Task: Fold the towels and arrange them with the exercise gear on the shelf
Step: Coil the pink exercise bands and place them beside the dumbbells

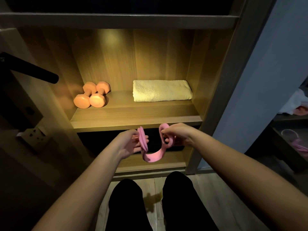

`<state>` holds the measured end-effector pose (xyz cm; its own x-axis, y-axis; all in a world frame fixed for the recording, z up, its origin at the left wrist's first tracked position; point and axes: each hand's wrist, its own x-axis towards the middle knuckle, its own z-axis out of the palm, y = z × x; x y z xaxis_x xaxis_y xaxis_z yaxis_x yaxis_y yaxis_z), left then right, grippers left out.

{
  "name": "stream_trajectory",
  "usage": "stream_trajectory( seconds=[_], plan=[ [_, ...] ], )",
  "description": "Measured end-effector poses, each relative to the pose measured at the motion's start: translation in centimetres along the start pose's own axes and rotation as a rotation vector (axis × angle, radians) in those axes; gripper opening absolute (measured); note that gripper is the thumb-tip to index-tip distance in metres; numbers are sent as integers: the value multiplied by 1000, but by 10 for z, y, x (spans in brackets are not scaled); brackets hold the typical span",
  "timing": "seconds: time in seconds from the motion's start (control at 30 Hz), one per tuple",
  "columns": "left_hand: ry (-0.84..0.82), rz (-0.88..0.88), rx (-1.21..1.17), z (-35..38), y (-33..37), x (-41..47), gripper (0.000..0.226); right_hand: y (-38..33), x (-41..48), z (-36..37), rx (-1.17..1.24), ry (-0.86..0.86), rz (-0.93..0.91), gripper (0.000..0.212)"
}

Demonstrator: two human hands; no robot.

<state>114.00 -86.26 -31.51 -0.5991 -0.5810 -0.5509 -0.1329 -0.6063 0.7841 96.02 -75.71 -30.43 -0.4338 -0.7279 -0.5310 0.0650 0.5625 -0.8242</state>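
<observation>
A black lever door handle (31,70) is jutting out of the dark at the far left, beside a wooden shelf unit whose middle shelf board (136,117) is glowing under a warm light. On the left part of that board, two salmon-pink dumbbells (91,95) are lying side by side and touching, one end of each pointing toward the front edge. Well apart from them, on the right part of the same board, a cream terry towel (161,93) is lying folded into a thick oblong near the back panel. Further right, a blue-grey wall (266,80) is running down to the pale plank floor (208,197). Past it, in shadow, some white cloth (293,104) is lying on a darker ledge.

Below the lit board, in front of the dim lower compartment, the person is holding both bare arms out with the hands apart. The left hand (130,144), palm turned inward, is pinching gathered folds of a pink elastic exercise band (154,156) between thumb and fingers. The band is sagging in a loop between the hands, touching no shelf. The right hand (178,134), knuckles up, is gripping the band's other end with curled fingers. Black-trousered legs (125,205) are showing underneath.
</observation>
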Motion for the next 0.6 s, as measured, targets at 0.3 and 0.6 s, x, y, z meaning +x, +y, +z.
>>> stream_trajectory(
  seconds=[0.3,0.6],
  plan=[
    [48,57,167,14,-24,7,14,10,-13,24,31,-111,-109,9],
    [84,132,140,15,-31,6,6,11,-18,26,-10,-98,-144,32]
  ],
)
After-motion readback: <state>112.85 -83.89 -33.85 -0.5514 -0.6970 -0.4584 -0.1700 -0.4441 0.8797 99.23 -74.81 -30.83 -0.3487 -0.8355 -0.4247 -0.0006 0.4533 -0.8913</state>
